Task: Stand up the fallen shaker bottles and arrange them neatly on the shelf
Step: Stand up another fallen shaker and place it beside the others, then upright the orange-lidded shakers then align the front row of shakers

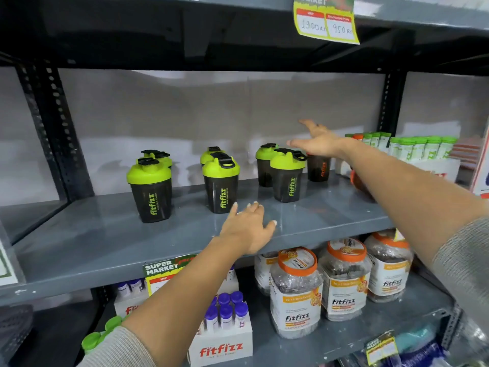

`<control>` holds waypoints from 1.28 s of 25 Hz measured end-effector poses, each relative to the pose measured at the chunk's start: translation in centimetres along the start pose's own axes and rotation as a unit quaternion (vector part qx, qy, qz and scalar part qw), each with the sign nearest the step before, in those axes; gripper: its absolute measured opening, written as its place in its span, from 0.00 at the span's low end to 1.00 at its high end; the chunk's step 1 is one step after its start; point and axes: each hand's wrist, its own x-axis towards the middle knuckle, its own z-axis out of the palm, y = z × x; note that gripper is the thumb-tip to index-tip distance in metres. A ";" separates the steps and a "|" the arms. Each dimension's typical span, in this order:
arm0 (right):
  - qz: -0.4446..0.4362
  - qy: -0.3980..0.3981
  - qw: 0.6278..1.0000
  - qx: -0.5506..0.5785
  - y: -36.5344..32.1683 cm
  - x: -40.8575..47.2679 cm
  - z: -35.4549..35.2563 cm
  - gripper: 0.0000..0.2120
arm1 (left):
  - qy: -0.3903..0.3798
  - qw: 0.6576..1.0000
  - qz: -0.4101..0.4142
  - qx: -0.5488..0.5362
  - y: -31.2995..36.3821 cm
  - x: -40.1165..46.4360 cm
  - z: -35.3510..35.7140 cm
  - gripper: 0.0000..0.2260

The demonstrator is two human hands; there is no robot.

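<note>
While my arms stretch toward it, the grey shelf (105,242) fills the middle of my view, with the pale back wall (185,115) behind it and a lower shelf (344,337) under it. At 12 o'clock a yellow price tag (326,19) hangs from the board above.

On the lower shelf at 5 o'clock stand three clear jars with orange lids (295,292), and at 6 o'clock a white box of purple-capped tubes (225,321).

On the grey shelf six shaker bottles with green lids stand upright in three front-and-back pairs: the left front shaker (150,190) at 9 o'clock, the middle front shaker (221,184) near the centre, and the right front shaker (288,174) toward 2 o'clock, each with a partner just behind it. A dark shaker with orange lettering (318,168) stands upright behind my right wrist, its top hidden. At 3 o'clock another orange-and-dark shape (357,182) shows under my forearm; I cannot tell how it lies. Green-capped tubes (412,147) line up beyond it.

My right hand (318,143) hovers over the right pair, grip released, fingers spread, touching nothing. My left hand (247,229) rests flat near the shelf's front edge, just in front of the middle front shaker, grip released too.
</note>
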 end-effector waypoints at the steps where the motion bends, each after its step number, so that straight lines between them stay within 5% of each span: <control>1: 0.001 0.021 1.000 0.014 1.2 -0.1 -0.6 0.42 | 0.033 0.999 -0.004 0.033 0.4 0.0 -0.2 0.29; 4: 0.013 0.059 0.998 -0.011 5.0 -0.6 -3.1 0.35 | 0.116 0.991 0.009 0.069 3.9 0.7 -0.6 0.25; 8: 0.047 0.038 0.994 -0.095 9.5 -1.5 -5.9 0.33 | 0.134 0.990 0.027 0.027 10.0 3.7 -0.9 0.22; 17: 0.102 -0.082 0.967 -0.219 14.9 -3.0 -4.2 0.45 | 0.013 0.997 -0.032 -0.069 13.2 8.6 3.1 0.20; 22: 0.136 -0.116 0.967 -0.182 15.3 -2.1 -3.2 0.45 | -0.021 0.997 -0.033 -0.069 12.7 9.3 3.4 0.27; 26: 0.075 -0.064 0.976 -0.195 15.7 -1.0 -2.4 0.44 | -0.015 0.997 -0.041 -0.056 12.5 9.6 3.7 0.27; 32: -0.026 0.111 0.992 0.060 16.6 1.0 -0.1 0.52 | 0.000 0.997 -0.047 -0.054 12.7 9.4 3.7 0.27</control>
